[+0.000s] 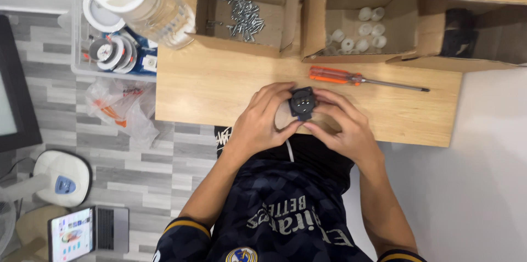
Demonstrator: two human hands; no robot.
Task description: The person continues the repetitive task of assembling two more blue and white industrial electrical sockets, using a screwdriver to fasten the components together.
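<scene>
A dark patterned jersey (285,212) fills the near edge of the view, and from it both forearms are stretched to the front edge of a light wooden table (219,86). A small black round part (302,101) (a plug-like piece with small holes in its face) is gripped between both hands. The left hand (263,122) is curled around its left side, fingers closed on it with the thumb tip beneath; the right hand (343,124) is wrapped on its right side, fingers likewise closed against it. A white cord (289,151) is seen hanging below the thumbs. Just beyond the right fingertips an orange-handled screwdriver (351,79) is laid flat. Further beyond the fingers, a cardboard box of metal screws (244,17) and a cardboard box of white caps (359,34) are set.
</scene>
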